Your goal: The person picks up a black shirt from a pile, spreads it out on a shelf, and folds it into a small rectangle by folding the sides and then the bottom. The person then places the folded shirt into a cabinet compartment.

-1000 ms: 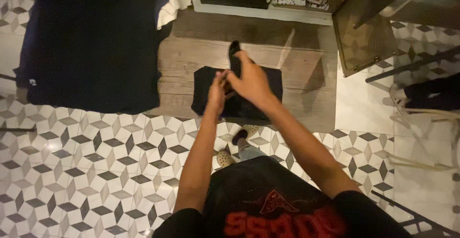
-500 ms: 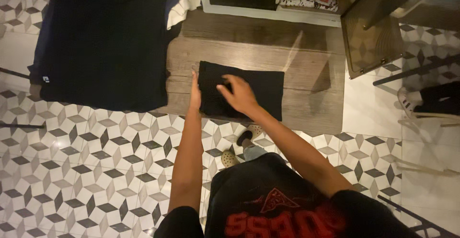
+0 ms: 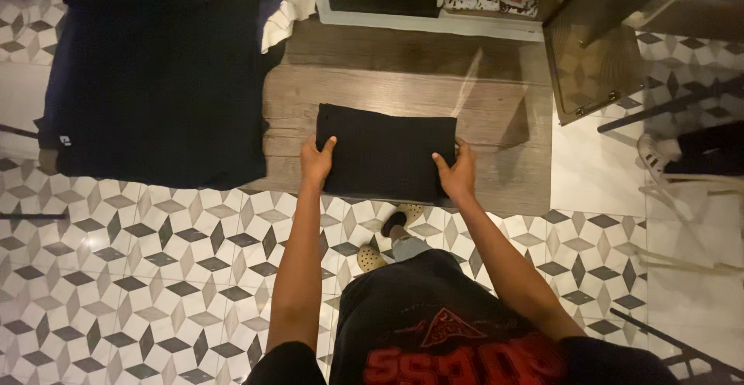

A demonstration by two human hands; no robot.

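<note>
The folded black cloth lies on the wooden platform, long axis running left to right between your hands. Your left hand pinches its left near corner, your right hand its right. Bare wood lies beyond the cloth; a spread black shirt lies left of it.

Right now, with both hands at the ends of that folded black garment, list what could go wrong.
1. The left hand and right hand grip only the ends of the folded black garment; lifted so, its middle may sag and unfold.
2. It lies near the front edge of the wooden platform, so a pull might drag it onto the patterned tile floor.
</note>
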